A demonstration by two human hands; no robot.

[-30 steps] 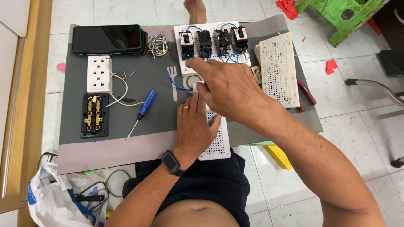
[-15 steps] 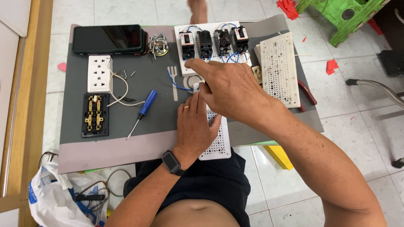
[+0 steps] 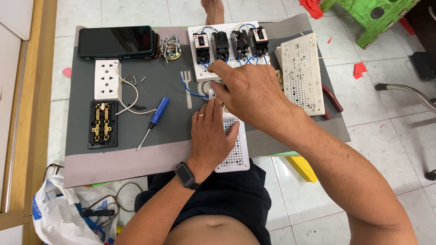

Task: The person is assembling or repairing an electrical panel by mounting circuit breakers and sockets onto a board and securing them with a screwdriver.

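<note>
My left hand (image 3: 210,131) lies flat on a white perforated board (image 3: 236,152) at the near edge of the grey mat (image 3: 172,86), pressing it down. My right hand (image 3: 247,93) reaches over it, fingertips pinched on a small white part (image 3: 211,92) beside a blue wire (image 3: 190,90). What lies under the right palm is hidden. Just beyond stands a white board carrying several black circuit breakers (image 3: 229,43) with blue wiring.
A blue-handled screwdriver (image 3: 154,117), white triple socket (image 3: 106,79), black socket back (image 3: 103,124), dark phone (image 3: 116,41) and a dish of screws (image 3: 170,47) lie left. Another perforated board (image 3: 302,72) and red pliers (image 3: 332,100) lie right. A green stool (image 3: 372,13) stands far right.
The right hand's fingertips have shifted slightly on the small white part. The left hand stays pressed on the board.
</note>
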